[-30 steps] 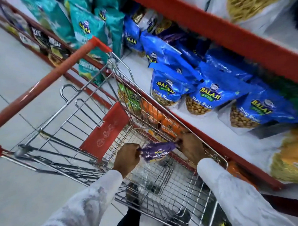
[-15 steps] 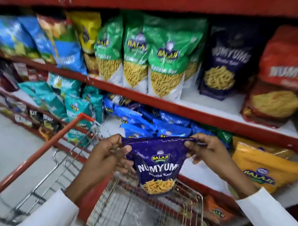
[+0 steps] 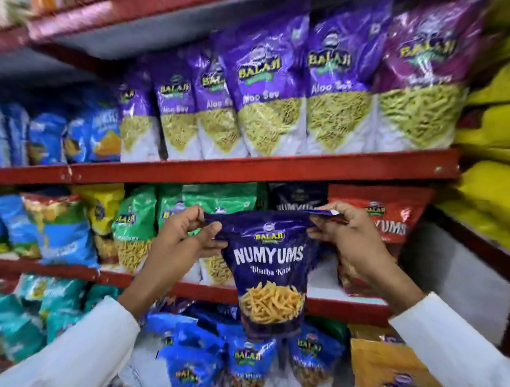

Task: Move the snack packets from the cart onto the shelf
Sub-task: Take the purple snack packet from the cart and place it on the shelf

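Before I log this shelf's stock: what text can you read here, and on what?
"BALAJI", "NUMYUMS": held dark blue packet, pinched by left hand and right hand; small line beneath blurred.
"BALAJI", "Aloo Sev": purple packets.
"BALAJI", "...YUMS": red packet.
"BALAJI": green packets, lower blue packets.
Other print is too blurred.

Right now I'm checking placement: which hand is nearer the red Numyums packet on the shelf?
Right. The right hand overlaps the red Numyums packet in view, pinching the blue packet at its top right corner; the left hand pinches the opposite corner, farther away.
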### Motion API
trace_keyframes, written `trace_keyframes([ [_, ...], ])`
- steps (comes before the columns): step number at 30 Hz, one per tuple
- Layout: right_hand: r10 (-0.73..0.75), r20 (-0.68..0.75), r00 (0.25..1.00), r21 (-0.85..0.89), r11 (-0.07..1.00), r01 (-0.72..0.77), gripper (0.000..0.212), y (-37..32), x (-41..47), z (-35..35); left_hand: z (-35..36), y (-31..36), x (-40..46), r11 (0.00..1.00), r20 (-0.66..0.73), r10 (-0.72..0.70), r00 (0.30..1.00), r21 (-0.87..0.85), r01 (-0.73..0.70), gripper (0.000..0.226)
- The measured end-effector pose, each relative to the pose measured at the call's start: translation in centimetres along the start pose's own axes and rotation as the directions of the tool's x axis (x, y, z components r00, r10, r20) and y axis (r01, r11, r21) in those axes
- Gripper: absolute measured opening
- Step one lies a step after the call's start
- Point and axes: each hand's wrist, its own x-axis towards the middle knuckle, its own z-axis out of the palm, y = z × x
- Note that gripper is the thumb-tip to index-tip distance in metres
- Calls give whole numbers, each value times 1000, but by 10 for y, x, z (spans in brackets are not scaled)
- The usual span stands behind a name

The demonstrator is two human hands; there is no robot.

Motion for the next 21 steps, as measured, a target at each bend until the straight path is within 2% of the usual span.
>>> trace_keyframes([
  [6,-85,-117,990,-49,996,80,30,3,37,-8,29,-19,51,993,17,25,1000,-113,-23,12],
  [13,-31,-211,977,-184,983,-9,31,34,61,-23,64,-57,80,973,42,-24,999,-229,33,15],
  [16,-11,-234,972,-205,978,-38,31,43,67,-25,77,-74,89,964,43,-32,999,-263,43,1],
  [20,5,-237,972,-200,978,-54,21,60,67,-32,84,-90,92,959,-2,-36,999,-282,34,15],
  [21,-25,-243,970,-243,969,-36,26,64,64,-35,83,-91,88,967,-33,-7,999,-256,-2,15],
])
